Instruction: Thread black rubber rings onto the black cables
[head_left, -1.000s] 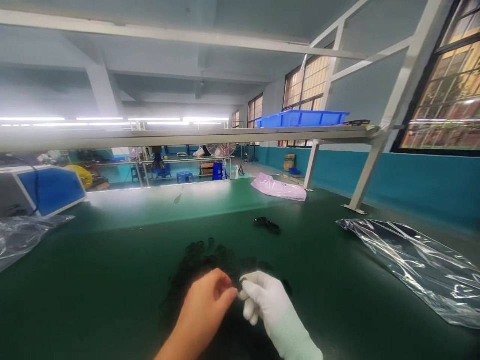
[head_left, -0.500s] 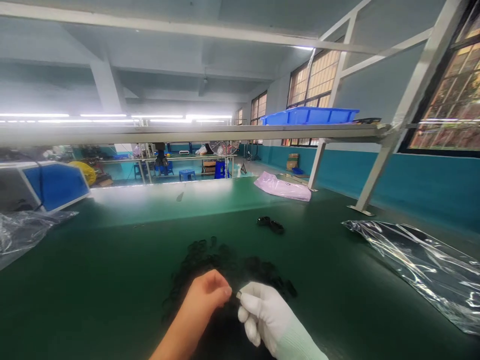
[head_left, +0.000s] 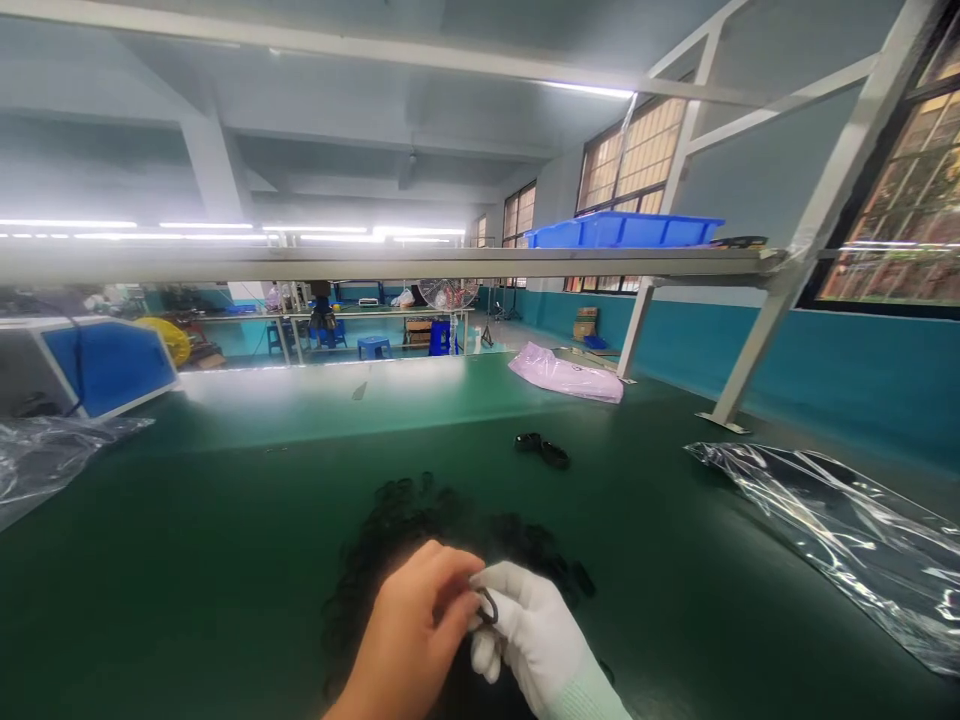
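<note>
My left hand [head_left: 424, 620], bare, has its thumb and forefinger pinched on a small black ring [head_left: 488, 606]. On the other side of the ring, my right hand [head_left: 529, 630] in a white glove also pinches it, and the fingertips of both hands meet there. Beneath and behind the hands spreads a pile of small black rings [head_left: 405, 510] on the green table [head_left: 225, 540]. Two larger black loops [head_left: 541, 450] lie farther back. The underside of the ring is hidden by my fingers.
A pink plastic-wrapped bundle [head_left: 566, 375] lies at the back, a clear plastic bag [head_left: 840, 540] at the right and another [head_left: 60, 450] at the left. A blue-sided box [head_left: 109, 365] stands far left. A blue tray [head_left: 622, 231] rests on the overhead shelf [head_left: 337, 265].
My left hand has moved right to meet my gloved right hand. A black ring now shows between their fingertips, where a small light-coloured piece showed at the glove before.
</note>
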